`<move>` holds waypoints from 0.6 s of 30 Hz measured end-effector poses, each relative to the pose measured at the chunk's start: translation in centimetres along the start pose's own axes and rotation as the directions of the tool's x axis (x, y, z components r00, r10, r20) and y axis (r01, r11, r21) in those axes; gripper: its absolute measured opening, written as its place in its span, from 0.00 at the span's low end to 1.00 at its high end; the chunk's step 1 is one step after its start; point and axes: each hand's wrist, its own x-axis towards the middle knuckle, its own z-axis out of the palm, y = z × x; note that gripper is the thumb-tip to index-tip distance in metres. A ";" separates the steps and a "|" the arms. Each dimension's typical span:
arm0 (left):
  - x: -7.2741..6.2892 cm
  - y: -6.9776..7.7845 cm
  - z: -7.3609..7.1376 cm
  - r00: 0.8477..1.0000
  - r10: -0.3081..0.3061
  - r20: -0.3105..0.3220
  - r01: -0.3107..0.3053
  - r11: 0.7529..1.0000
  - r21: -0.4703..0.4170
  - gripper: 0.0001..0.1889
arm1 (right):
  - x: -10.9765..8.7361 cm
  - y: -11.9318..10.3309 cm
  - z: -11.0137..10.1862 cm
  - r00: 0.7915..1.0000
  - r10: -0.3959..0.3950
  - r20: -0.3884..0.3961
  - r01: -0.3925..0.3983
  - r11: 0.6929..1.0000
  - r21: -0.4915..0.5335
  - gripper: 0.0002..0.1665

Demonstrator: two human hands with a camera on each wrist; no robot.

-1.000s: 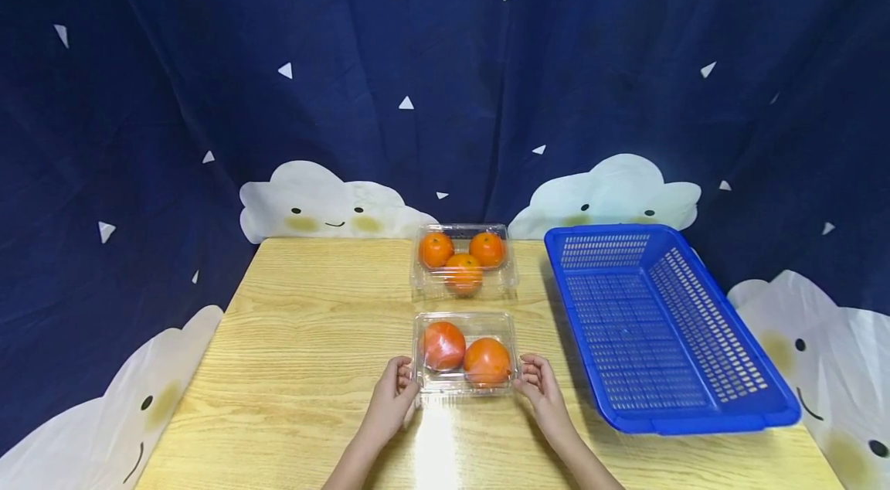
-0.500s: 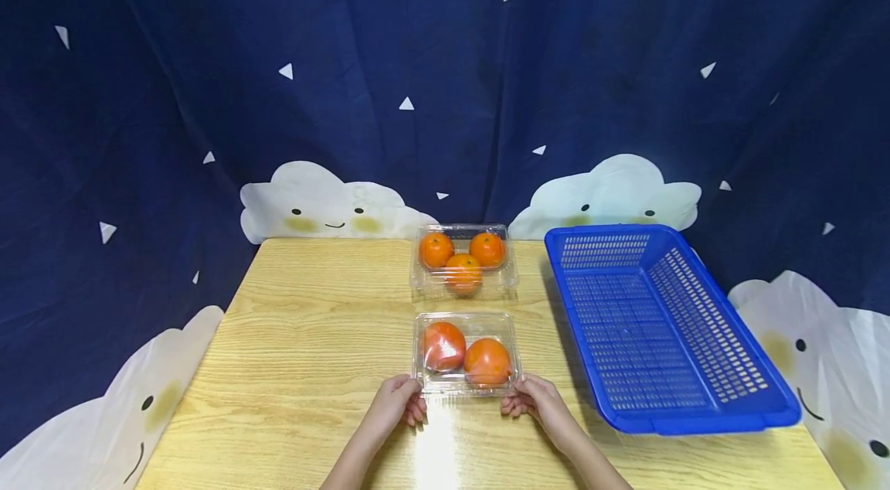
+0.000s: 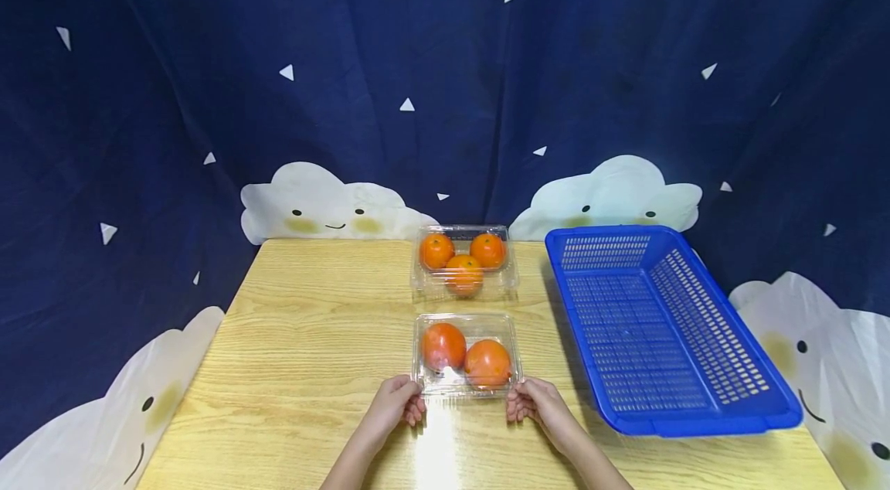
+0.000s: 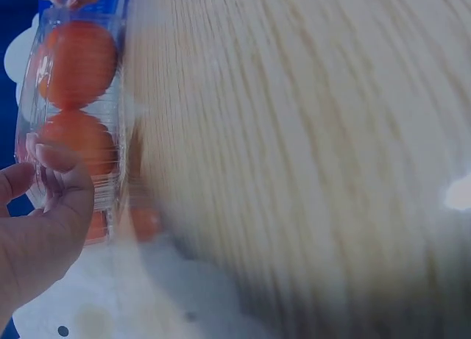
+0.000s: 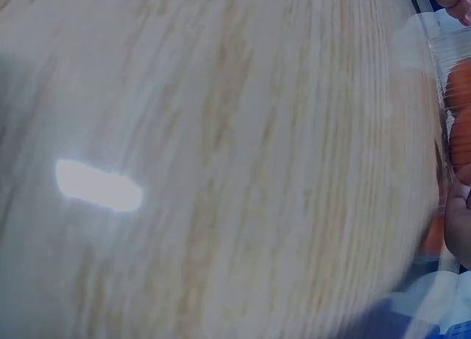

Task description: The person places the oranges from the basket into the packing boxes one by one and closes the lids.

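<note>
A clear plastic clamshell box [image 3: 455, 383] lies on the table with two orange-red round fruits in it, a left fruit [image 3: 443, 346] and a right fruit [image 3: 488, 364]. At its near left corner my left hand [image 3: 391, 406] pinches the rim, other fingers curled in front of the box. My right hand [image 3: 545, 409] does the same at the near right corner. From the left wrist, the thumb and fingers of the left hand [image 4: 45, 221] show at the end of the box [image 4: 110, 81]. The right wrist view catches only part of the right hand [image 5: 460, 232] at its edge.
Behind stands another clear plastic box [image 3: 462, 229] holding several oranges, including a front orange [image 3: 463, 275]. A blue plastic basket [image 3: 619, 335] sits to the right on the wooden table [image 3: 313, 320]. A dark blue curtain [image 3: 334, 57] hangs behind the table.
Both hands have shifted from the box's sides round to its near corners, their fingers coming in front of it. The right hand's fingers moved slightly right over the last half second. The box stays put.
</note>
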 end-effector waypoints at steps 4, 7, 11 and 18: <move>0.0 -0.1 0.0 1.000 0.002 0.003 -0.002 1.000 0.009 0.08 | 0.1 0.3 -0.1 1.000 0.005 -0.029 -0.005 1.000 -0.001 0.13; 0.0 -0.2 -0.1 1.000 0.001 0.003 -0.001 1.000 0.009 0.08 | 0.2 0.7 -0.2 0.999 0.008 -0.044 -0.008 1.000 -0.003 0.14; 0.0 -0.2 -0.1 1.000 0.005 0.000 -0.005 1.000 0.008 0.08 | 0.2 0.9 -0.1 0.998 0.016 -0.057 -0.017 1.000 -0.005 0.13; 0.0 -0.2 0.0 1.000 0.007 0.002 -0.007 1.000 0.016 0.10 | 0.2 0.7 0.0 0.998 0.027 -0.052 -0.027 1.000 -0.002 0.13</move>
